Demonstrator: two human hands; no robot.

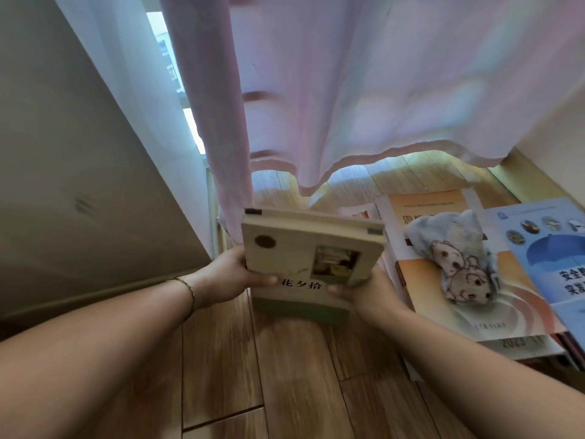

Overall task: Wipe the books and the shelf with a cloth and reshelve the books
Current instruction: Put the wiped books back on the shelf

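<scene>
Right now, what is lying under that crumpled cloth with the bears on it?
The cloth lies on an orange-and-white book topping a stack on the wooden floor. It hides part of the cover. A blue book lies beside it; whether the cloth overlaps it is unclear.

My arms are bare, no sleeves in sight. Round my left wrist sits one thin bracelet, a slim dark band.

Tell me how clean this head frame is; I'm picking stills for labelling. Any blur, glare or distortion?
Head view: wide-angle bending at the edges; daylight blows out the window gap; the curtain and floor look smeared; the beige book held by both hands is fairly sharp, its title partly covered by thumbs.
</scene>
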